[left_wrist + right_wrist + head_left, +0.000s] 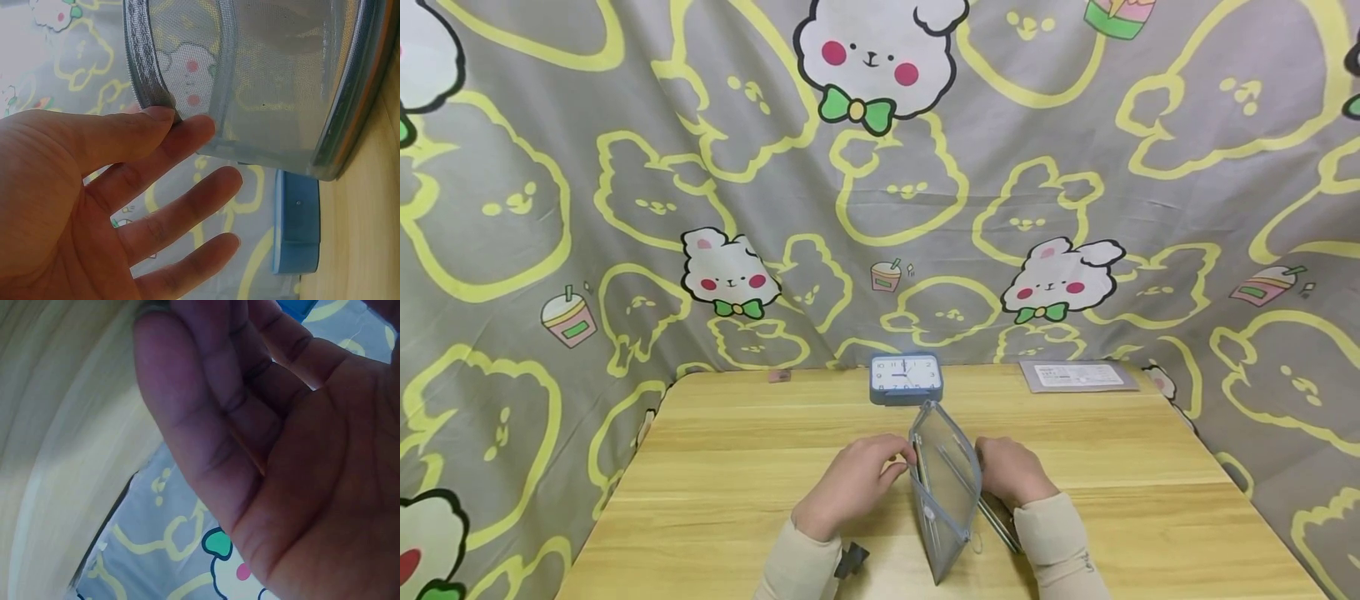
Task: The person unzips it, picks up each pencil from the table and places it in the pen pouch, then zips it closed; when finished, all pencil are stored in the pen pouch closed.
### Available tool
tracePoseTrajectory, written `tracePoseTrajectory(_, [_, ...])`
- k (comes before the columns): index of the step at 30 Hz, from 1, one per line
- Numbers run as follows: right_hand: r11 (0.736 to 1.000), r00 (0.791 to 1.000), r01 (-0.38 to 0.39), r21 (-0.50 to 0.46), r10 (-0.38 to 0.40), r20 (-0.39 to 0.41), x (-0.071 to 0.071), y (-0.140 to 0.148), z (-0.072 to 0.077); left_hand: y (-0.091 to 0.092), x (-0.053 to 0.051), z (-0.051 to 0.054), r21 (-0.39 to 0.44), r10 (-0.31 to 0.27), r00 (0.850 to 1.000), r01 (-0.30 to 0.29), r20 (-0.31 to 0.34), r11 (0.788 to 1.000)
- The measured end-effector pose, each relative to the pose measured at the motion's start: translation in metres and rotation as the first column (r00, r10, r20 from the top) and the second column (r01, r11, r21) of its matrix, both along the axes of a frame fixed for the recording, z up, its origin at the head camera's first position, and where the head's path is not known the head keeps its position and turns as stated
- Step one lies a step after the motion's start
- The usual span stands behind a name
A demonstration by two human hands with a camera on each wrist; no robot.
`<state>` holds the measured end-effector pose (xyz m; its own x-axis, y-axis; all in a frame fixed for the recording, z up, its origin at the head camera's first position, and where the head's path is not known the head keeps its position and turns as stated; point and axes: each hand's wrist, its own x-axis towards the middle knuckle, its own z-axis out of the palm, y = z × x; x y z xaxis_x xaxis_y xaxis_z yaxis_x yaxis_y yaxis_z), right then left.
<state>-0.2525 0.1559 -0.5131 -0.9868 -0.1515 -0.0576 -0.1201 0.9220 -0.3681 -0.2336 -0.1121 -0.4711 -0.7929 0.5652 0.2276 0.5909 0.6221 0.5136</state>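
**Grey mesh pouch [942, 508] gapes upward on the near part of the surface [737, 467]**

Head view: The pouch is between the two hands, nearer than the clock [906, 379]. Its mouth faces up and its long axis runs near to far, the far end leaning slightly left. Slim things show through its left wall. The left hand [859, 482] is at the left rim. The right hand [1011, 468] is just beside the right wall, with slender rods [1000, 523] reaching out nearward below it; whether it grips them, the rim or both, I cannot tell. A dark object [852, 560] lies by the left sleeve.

Left wrist view: The thumb and index finger pinch the zip edge [147, 69]; the other three fingers are spread, off the mesh. The fabric looks thin, light and floppy, unlikely to break but prone to sag, so the firmer zip band seems the best place to take hold.

Right wrist view: The fingers are bent, their tips partly out of frame; what they hold is hidden.
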Motion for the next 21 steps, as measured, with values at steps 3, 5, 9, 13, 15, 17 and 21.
tracePoseTrajectory(3, [1.000,1.000,0.014,-0.016,-0.014,-0.006,-0.001,0.004,-0.001,0.000,0.000,-0.001,-0.003,-0.001,1.000,0.001,0.000,1.000])
tracePoseTrajectory(5, [1.000,1.000,0.020,-0.023,-0.020,-0.019,-0.001,0.008,-0.001,0.001,0.000,-0.001,-0.005,0.002,1.000,-0.002,0.003,1.000])
tracePoseTrajectory(9, [0.998,0.999,0.036,-0.050,-0.037,-0.028,-0.003,0.015,0.002,0.001,0.000,-0.001,-0.007,0.008,1.000,-0.007,0.003,1.000])
tracePoseTrajectory(13, [0.995,0.998,0.051,-0.089,-0.055,-0.037,-0.003,0.024,0.006,0.002,-0.001,-0.001,-0.005,0.007,1.000,-0.007,0.003,1.000])
tracePoseTrajectory(15, [0.991,0.996,0.061,-0.118,-0.067,-0.051,-0.003,0.027,0.010,0.001,-0.001,-0.002,-0.005,0.006,1.000,-0.006,0.004,1.000])
tracePoseTrajectory(17, [0.985,0.994,0.069,-0.156,-0.081,-0.074,-0.002,0.028,0.015,0.001,0.000,-0.002,-0.004,0.006,1.000,-0.006,0.002,1.000])
tracePoseTrajectory(21, [0.968,0.985,0.088,-0.235,-0.120,-0.126,0.000,0.027,0.026,0.001,0.000,-0.001,0.003,0.004,1.000,-0.004,0.003,1.000])
